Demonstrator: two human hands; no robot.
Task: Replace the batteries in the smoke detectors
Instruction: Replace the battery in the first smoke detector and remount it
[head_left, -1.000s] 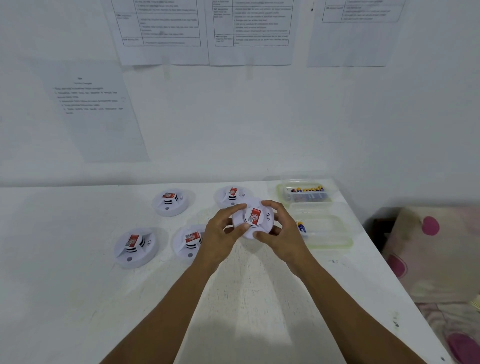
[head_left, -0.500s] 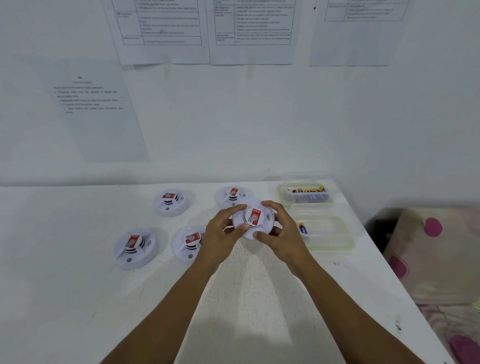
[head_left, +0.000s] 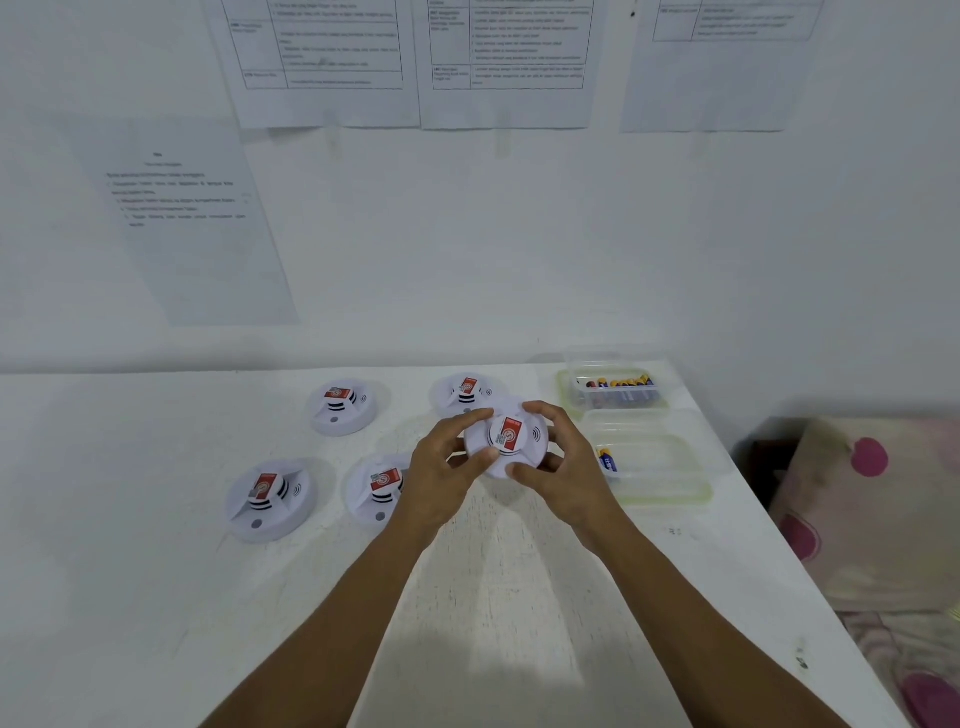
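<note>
Little has moved since a second ago: we still hold the same white smoke detector (head_left: 508, 441) over the white table (head_left: 519, 597), towards its right side. Our left hand (head_left: 444, 470) and right hand (head_left: 569, 470) each curl their fingers round its rim, red label facing up. Four other detectors (head_left: 270, 499) lie left and behind it. A clear tub of batteries (head_left: 618, 391) sits at the right, by the wall.

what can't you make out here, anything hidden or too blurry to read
Head view, held smoke detector: underside faces away, rim partly covered by left hand and right hand.
Head view, wall sheets: print blurred, tops cut by the frame edge.
Head view, batteries in the far container: too small to count.
</note>
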